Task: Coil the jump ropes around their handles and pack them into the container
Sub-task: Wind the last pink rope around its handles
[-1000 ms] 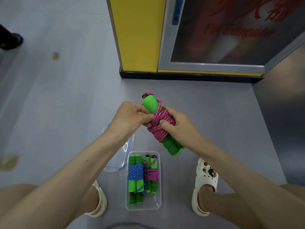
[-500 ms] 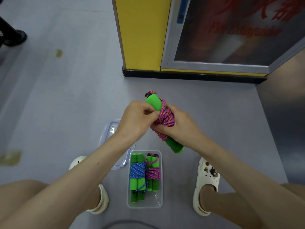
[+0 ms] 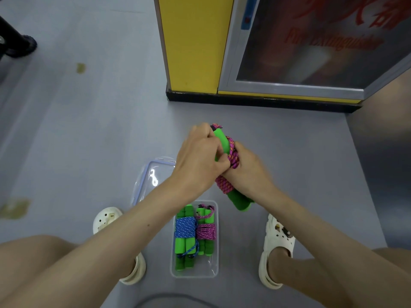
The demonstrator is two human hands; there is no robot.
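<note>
I hold a pink jump rope (image 3: 225,185) with green foam handles, its cord coiled round them, in the air above the floor. My right hand (image 3: 250,172) grips the coiled middle from the right. My left hand (image 3: 200,155) curls over the upper handle and pinches the cord there. Below, between my feet, a clear plastic container (image 3: 214,271) stands on the floor. Inside it lie a blue coiled jump rope (image 3: 185,228) and a second pink coiled jump rope (image 3: 206,231), side by side.
The container's clear lid (image 3: 151,178) lies on the grey floor just beyond it to the left. My white clogs (image 3: 277,243) flank the container. A yellow pillar and a glass-fronted cabinet (image 3: 311,45) stand ahead. A dark shoe (image 3: 20,46) is at the far left.
My left hand has slid up over the top handle, covering more of it. The bundle stays tilted the same way, and the view has shifted slightly.
</note>
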